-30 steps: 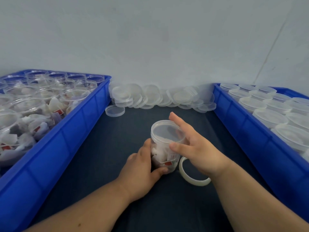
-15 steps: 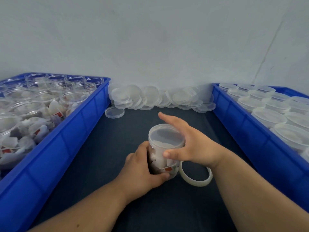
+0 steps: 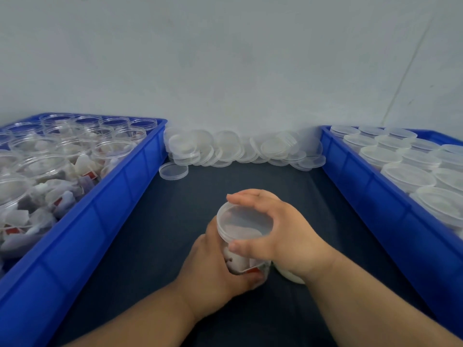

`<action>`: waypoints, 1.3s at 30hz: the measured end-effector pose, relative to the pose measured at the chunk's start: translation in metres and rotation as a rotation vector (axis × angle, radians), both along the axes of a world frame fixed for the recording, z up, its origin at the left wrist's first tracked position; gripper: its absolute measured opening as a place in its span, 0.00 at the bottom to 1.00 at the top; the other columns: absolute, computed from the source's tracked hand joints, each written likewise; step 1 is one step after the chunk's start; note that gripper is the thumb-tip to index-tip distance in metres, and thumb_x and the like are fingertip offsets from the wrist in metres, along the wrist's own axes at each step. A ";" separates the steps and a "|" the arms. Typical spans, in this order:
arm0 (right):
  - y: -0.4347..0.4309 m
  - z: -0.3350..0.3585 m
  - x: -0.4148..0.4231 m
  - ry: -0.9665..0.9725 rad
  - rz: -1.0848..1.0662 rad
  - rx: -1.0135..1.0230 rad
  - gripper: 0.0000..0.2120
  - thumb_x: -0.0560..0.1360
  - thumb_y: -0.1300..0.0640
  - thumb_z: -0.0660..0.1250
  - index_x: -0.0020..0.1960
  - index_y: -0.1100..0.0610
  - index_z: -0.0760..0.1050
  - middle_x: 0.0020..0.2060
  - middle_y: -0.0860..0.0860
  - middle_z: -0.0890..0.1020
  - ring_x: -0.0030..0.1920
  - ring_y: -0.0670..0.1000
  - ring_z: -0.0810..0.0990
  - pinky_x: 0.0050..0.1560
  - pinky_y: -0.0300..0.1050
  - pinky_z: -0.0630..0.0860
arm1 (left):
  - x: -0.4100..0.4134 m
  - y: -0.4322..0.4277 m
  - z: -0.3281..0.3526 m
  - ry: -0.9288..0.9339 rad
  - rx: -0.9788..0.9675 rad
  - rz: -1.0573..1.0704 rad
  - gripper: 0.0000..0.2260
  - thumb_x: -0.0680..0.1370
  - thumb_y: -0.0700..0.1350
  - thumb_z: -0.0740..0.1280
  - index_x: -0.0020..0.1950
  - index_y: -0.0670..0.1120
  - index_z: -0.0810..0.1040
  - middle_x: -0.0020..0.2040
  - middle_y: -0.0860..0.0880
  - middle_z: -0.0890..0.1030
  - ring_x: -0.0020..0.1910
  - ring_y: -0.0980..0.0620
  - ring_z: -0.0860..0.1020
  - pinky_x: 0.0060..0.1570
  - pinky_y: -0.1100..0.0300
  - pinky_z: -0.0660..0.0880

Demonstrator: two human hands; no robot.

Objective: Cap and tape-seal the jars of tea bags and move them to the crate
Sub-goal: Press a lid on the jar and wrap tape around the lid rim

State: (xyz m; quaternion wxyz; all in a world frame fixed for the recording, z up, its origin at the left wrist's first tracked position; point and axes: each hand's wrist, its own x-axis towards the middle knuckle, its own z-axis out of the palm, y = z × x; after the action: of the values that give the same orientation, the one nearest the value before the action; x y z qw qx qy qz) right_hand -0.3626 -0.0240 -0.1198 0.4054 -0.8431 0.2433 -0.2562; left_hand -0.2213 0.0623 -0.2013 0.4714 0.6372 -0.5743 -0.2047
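Plain pale wall (image 3: 225, 58), dark tabletop (image 3: 150, 234)

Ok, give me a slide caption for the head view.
Left hand holds a tea-bag jar while right hand grips its lid.

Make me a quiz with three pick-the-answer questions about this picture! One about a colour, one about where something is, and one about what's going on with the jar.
1. What colour are the left crate and the right crate?
A. red
B. blue
C. green

2. Where are the loose lids piled?
A. on the person's arm
B. inside a bucket
C. against the wall, between the two crates

3. How is the jar in the hands?
A. upright, with a lid on top
B. lying on its side, open
C. upside down

Answers:
1 B, both crates have bright blue walls.
2 C, the lids lie heaped along the foot of the wall.
3 A, the left hand holds the jar upright while the right hand grips its lid.
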 end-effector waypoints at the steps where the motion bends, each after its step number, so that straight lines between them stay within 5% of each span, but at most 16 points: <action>1: 0.006 -0.001 0.002 -0.003 -0.052 -0.023 0.33 0.57 0.41 0.78 0.61 0.35 0.76 0.60 0.28 0.71 0.65 0.33 0.68 0.71 0.46 0.66 | -0.001 -0.001 0.000 -0.023 -0.019 0.019 0.43 0.60 0.60 0.81 0.69 0.65 0.63 0.63 0.66 0.77 0.63 0.65 0.77 0.61 0.57 0.77; 5: 0.019 -0.007 0.004 -0.036 -0.181 -0.126 0.35 0.57 0.31 0.73 0.62 0.27 0.66 0.61 0.24 0.66 0.67 0.31 0.65 0.75 0.52 0.60 | -0.001 -0.003 0.003 -0.059 -0.018 -0.009 0.42 0.62 0.58 0.83 0.71 0.61 0.66 0.62 0.64 0.79 0.62 0.62 0.78 0.60 0.57 0.78; 9: 0.004 -0.014 -0.020 -0.165 -0.109 0.144 0.45 0.63 0.21 0.61 0.73 0.31 0.44 0.69 0.32 0.68 0.72 0.36 0.64 0.72 0.43 0.64 | 0.001 0.000 0.007 -0.088 0.025 0.016 0.42 0.59 0.62 0.82 0.61 0.78 0.57 0.59 0.74 0.75 0.57 0.72 0.76 0.50 0.75 0.73; 11: -0.006 -0.021 -0.040 -0.115 -0.269 0.166 0.39 0.67 0.22 0.56 0.73 0.30 0.48 0.66 0.31 0.71 0.67 0.32 0.69 0.69 0.41 0.66 | 0.002 0.001 0.008 -0.049 0.089 0.022 0.44 0.56 0.63 0.81 0.58 0.83 0.53 0.57 0.70 0.77 0.55 0.72 0.75 0.50 0.74 0.72; 15: -0.008 -0.038 -0.069 0.639 -0.334 -0.342 0.22 0.74 0.33 0.61 0.63 0.42 0.74 0.55 0.35 0.76 0.57 0.40 0.74 0.57 0.38 0.70 | 0.002 0.001 0.009 -0.006 0.143 0.026 0.56 0.53 0.66 0.80 0.71 0.77 0.47 0.61 0.68 0.75 0.59 0.70 0.75 0.60 0.64 0.73; 20: 0.008 -0.045 -0.069 0.819 -0.306 -0.605 0.13 0.79 0.40 0.59 0.54 0.45 0.77 0.50 0.42 0.77 0.54 0.46 0.74 0.68 0.42 0.62 | -0.003 0.005 0.012 -0.021 0.126 0.023 0.65 0.59 0.61 0.83 0.69 0.78 0.30 0.59 0.75 0.68 0.57 0.82 0.67 0.58 0.72 0.66; 22: 0.008 -0.037 -0.076 0.724 -0.436 -0.529 0.12 0.80 0.43 0.60 0.46 0.48 0.77 0.42 0.43 0.77 0.45 0.46 0.77 0.55 0.43 0.73 | -0.006 0.010 0.021 -0.013 0.085 0.040 0.64 0.59 0.61 0.84 0.66 0.79 0.29 0.70 0.73 0.59 0.66 0.81 0.59 0.69 0.68 0.61; 24: 0.011 -0.024 -0.085 0.546 -0.579 -0.395 0.11 0.79 0.45 0.63 0.41 0.48 0.76 0.38 0.44 0.76 0.37 0.44 0.77 0.43 0.44 0.77 | -0.010 0.016 0.033 -0.028 -0.056 0.102 0.60 0.60 0.66 0.80 0.72 0.72 0.33 0.77 0.65 0.51 0.77 0.70 0.52 0.74 0.68 0.54; 27: 0.029 -0.003 -0.098 0.288 -0.659 -0.360 0.07 0.76 0.42 0.64 0.41 0.41 0.72 0.38 0.41 0.75 0.38 0.41 0.77 0.33 0.36 0.72 | -0.021 0.028 0.061 -0.160 -0.316 0.215 0.44 0.69 0.65 0.70 0.80 0.57 0.54 0.78 0.56 0.61 0.78 0.60 0.59 0.72 0.72 0.57; 30: 0.058 0.016 -0.100 0.128 -0.576 -0.493 0.07 0.72 0.36 0.58 0.41 0.38 0.70 0.43 0.37 0.75 0.47 0.35 0.74 0.31 0.32 0.67 | -0.038 0.042 0.091 -0.330 -0.353 0.105 0.26 0.74 0.62 0.66 0.71 0.59 0.73 0.64 0.61 0.74 0.65 0.65 0.72 0.61 0.76 0.66; 32: 0.075 0.024 -0.097 0.077 -0.486 -0.528 0.08 0.72 0.37 0.56 0.42 0.38 0.71 0.45 0.36 0.74 0.46 0.38 0.75 0.31 0.33 0.68 | -0.049 0.050 0.104 -0.392 -0.300 -0.021 0.23 0.74 0.62 0.67 0.67 0.58 0.78 0.60 0.62 0.76 0.60 0.66 0.74 0.56 0.78 0.67; 39: 0.091 0.026 -0.093 0.034 -0.402 -0.557 0.06 0.75 0.40 0.63 0.42 0.40 0.72 0.40 0.38 0.74 0.42 0.42 0.76 0.40 0.35 0.72 | -0.051 0.064 0.110 -0.274 -0.286 0.019 0.17 0.71 0.67 0.70 0.59 0.70 0.76 0.55 0.67 0.77 0.53 0.65 0.78 0.51 0.77 0.69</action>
State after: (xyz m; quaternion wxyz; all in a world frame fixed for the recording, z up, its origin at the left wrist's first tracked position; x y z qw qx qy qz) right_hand -0.4560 0.0669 -0.0935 0.0971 -0.8608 0.3320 -0.3733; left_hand -0.2726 0.1260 -0.0916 0.4763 0.5910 -0.6505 -0.0281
